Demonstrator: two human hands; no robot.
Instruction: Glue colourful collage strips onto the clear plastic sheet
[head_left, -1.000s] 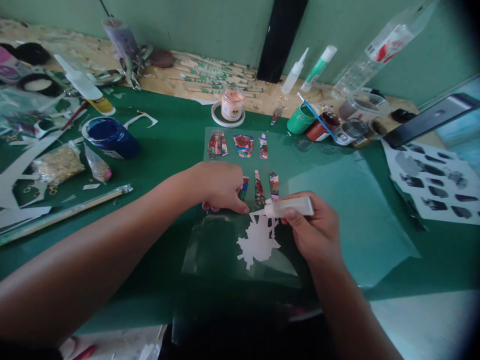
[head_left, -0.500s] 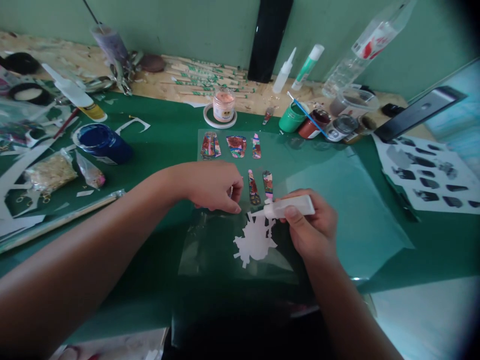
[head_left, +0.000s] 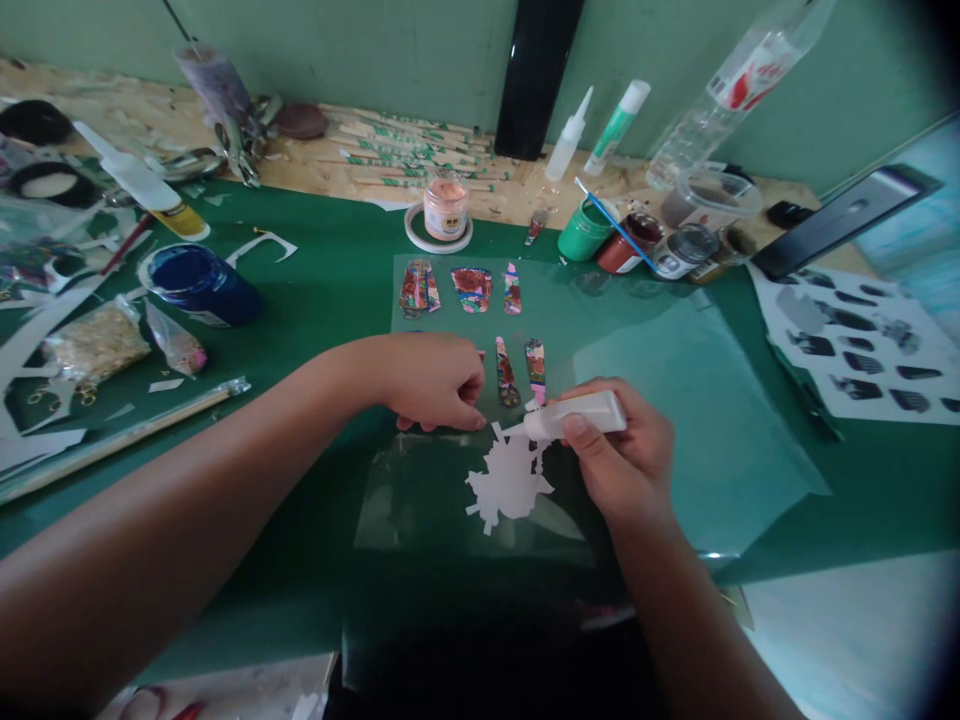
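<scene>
A small white squeeze bottle (head_left: 581,414) with a thin nozzle is in my right hand (head_left: 630,450), gripped between thumb and fingers. Its tip points left, at the top edge of a white paper cutout (head_left: 510,485) with jagged edges, which lies flat on a clear plastic sheet (head_left: 412,500). My left hand (head_left: 435,380) rests on the sheet left of the nozzle, fingers curled inward; what is inside them, if anything, is hidden. Just beyond the hands lie two narrow patterned pieces (head_left: 507,375), with a patterned trapezoid piece (head_left: 472,290) and others in a row behind.
At the back stand a jar of pinkish paint (head_left: 446,208), a green paint pot (head_left: 585,232) with a blue brush (head_left: 619,232) across it, and a plastic bottle (head_left: 720,110). A dark blue paint jar (head_left: 199,285) is at left. Printed paper (head_left: 862,350) lies at right.
My left hand has shifted slightly down, closer to the nozzle. The squeeze bottle has hardly moved, its tip still at the cutout's top edge.
</scene>
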